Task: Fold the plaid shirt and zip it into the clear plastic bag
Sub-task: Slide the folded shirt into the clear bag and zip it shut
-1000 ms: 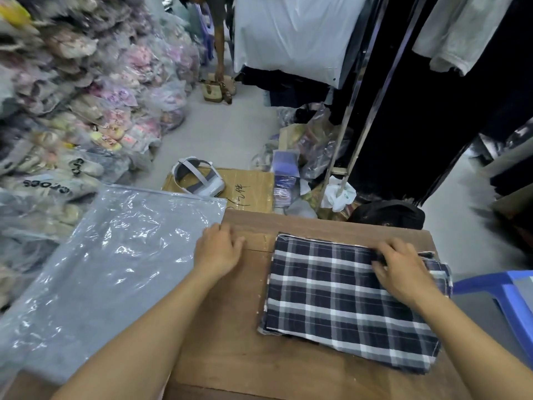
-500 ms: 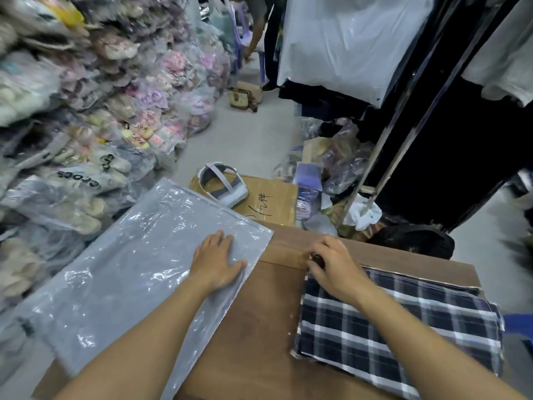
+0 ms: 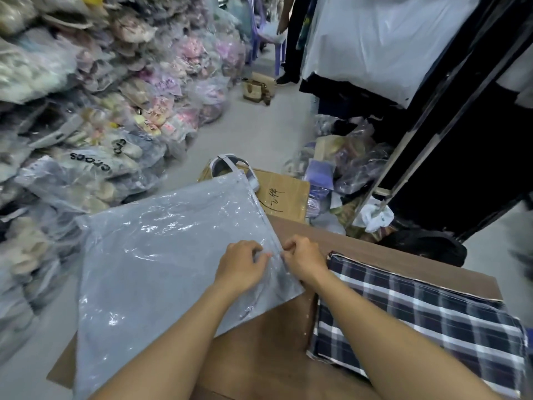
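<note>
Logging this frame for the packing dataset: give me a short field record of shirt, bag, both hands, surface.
shirt: plaid shirt folded flat on the table's right side, outside the bag
bag: clear plastic bag lying flat, overhanging the table's left edge
left hand: pinching the bag near its right edge
right hand: pinching that same edge
surface: wooden table
stage: bag edge being worked; shirt not yet inserted

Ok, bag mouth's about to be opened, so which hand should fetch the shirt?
Right, probably. The right hand pinches the clear plastic bag at its edge, directly beside the folded plaid shirt. The left hand is farther off, so it can hold the bag.
</note>
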`<state>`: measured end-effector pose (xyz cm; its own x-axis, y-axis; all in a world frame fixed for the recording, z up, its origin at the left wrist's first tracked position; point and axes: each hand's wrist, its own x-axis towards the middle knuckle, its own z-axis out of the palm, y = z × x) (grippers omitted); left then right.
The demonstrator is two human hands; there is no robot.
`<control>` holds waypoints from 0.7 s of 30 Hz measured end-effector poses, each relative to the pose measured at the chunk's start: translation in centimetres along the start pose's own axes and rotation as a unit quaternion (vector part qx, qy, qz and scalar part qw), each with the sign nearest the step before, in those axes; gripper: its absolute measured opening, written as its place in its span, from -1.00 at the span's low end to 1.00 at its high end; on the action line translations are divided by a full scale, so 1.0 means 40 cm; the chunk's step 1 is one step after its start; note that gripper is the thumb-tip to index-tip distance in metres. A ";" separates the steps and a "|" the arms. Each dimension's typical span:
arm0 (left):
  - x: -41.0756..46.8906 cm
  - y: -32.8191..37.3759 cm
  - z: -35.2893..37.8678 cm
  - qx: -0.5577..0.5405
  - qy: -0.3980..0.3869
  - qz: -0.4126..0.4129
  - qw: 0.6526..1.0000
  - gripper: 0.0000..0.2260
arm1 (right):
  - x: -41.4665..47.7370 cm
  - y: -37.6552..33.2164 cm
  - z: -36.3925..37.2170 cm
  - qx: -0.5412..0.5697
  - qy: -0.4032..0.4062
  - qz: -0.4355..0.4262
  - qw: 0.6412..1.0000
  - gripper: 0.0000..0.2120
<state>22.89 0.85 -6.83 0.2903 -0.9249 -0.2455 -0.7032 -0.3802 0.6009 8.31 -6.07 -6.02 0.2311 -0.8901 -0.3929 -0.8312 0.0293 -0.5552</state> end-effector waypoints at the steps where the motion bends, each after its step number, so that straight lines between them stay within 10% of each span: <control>1: 0.008 0.016 -0.003 0.014 0.010 -0.025 1.000 -0.72 | -0.008 0.003 0.001 0.014 -0.006 0.003 1.000 -0.82; 7: 0.041 0.098 0.011 0.003 0.003 -0.117 0.993 -0.56 | -0.088 0.026 0.014 0.114 -0.030 -0.058 0.991 -0.91; 13: 0.025 0.121 0.032 0.069 -0.040 -0.058 0.995 -0.81 | -0.133 0.059 0.024 0.149 -0.085 -0.073 0.982 -0.87; 21: -0.051 0.106 -0.036 0.104 -0.123 0.049 0.986 -0.78 | -0.087 0.059 0.000 -0.207 -0.016 -0.252 0.945 -0.37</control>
<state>20.25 1.11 -2.70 0.0664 -0.9202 -0.3859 -0.8457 -0.2571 0.4677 5.55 -2.89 -5.97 0.6596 -0.7293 -0.1816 -0.7372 -0.5807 -0.3453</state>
